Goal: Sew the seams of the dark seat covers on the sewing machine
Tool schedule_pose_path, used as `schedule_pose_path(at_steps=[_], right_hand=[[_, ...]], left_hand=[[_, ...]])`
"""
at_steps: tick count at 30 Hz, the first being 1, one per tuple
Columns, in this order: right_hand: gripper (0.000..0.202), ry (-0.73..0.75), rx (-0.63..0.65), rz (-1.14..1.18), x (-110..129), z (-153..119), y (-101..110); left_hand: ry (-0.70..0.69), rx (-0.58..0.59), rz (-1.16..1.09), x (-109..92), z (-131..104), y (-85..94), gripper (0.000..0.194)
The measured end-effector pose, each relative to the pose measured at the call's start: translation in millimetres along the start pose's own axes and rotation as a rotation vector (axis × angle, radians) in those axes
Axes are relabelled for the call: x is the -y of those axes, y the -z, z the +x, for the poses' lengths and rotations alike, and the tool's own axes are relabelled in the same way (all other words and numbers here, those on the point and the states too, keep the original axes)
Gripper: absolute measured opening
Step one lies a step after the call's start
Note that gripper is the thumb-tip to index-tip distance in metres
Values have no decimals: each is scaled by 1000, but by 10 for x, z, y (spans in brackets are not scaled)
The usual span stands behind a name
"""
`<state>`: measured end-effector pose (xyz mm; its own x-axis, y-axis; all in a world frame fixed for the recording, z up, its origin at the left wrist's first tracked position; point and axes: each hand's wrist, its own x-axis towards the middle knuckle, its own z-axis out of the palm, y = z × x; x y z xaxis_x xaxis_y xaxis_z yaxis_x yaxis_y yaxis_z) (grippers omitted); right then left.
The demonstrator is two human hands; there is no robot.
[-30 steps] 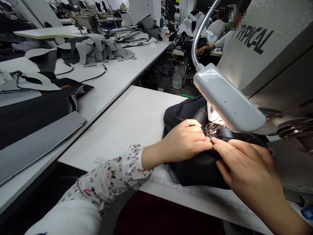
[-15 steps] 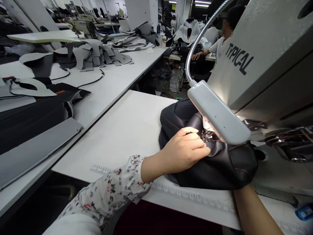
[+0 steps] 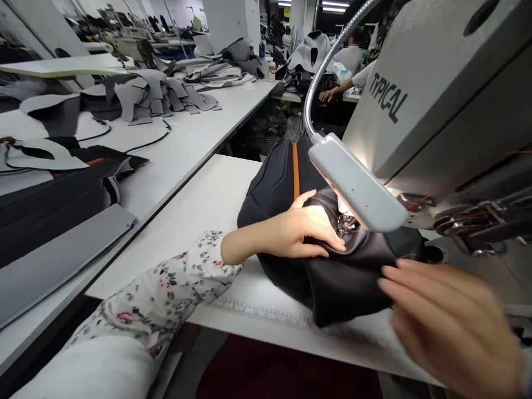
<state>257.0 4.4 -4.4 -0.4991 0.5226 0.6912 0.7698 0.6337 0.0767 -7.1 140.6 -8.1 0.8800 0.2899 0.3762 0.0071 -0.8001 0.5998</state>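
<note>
A black leather-like cover (image 3: 274,188) with an orange stripe and orange stitching lies bunched under the needle area (image 3: 347,223) of a sewing machine (image 3: 419,100) marked TYPICAL. Resting on the cover just left of the presser foot, my left hand (image 3: 303,230) has its fingers spread, with thumb and fingertips pressing the material. My right hand (image 3: 449,316), blurred by motion, is at the cover's right edge, fingers stretched out. A grey lamp (image 3: 357,185) on a flexible metal neck lights the needle and hides part of the machine head.
Printed ruler strips (image 3: 266,311) run along the front of the white sewing table (image 3: 187,216). On the long table (image 3: 178,144) at left lie grey cut pieces (image 3: 145,91), dark fabric (image 3: 54,205) and a grey panel (image 3: 62,260). A person's hand (image 3: 329,94) shows beyond the machine.
The cover has turned and shifted, bringing its orange stripe into view. My right hand has come out from beneath it to the right side. My left hand has spread its fingers.
</note>
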Motion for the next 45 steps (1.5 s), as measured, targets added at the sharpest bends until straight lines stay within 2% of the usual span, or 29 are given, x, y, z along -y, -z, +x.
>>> schedule_pose_path(at_steps=[3, 5, 8, 15, 22, 29, 33, 38, 45], right_hand=[[30, 1, 161, -174, 215, 155, -99], [30, 3, 263, -275, 271, 209, -171], [33, 42, 314, -293, 260, 191, -212], [34, -37, 259, -239, 183, 91, -235], [31, -48, 225, -197, 61, 100, -276], [31, 23, 189, -139, -112, 98, -317], [35, 58, 146, -110, -210, 92, -362], [50, 76, 99, -49, -350, 46, -436], [58, 68, -4, -15, -550, -3, -612]], left_hand=[[8, -2, -5, -2, -1, -1, 20], [7, -15, 9, -5, -13, -29, 19], [2, -55, 45, -6, -48, -102, 18], [15, -163, 126, -27, -108, -247, 20], [53, -188, 222, -43, -155, -354, 24], [21, -340, 291, -63, -186, -528, 26], [91, -379, 358, -97, -193, -625, 28], [153, -418, 471, -112, -155, -800, 30], [193, -628, 557, -119, -52, -1099, 31]])
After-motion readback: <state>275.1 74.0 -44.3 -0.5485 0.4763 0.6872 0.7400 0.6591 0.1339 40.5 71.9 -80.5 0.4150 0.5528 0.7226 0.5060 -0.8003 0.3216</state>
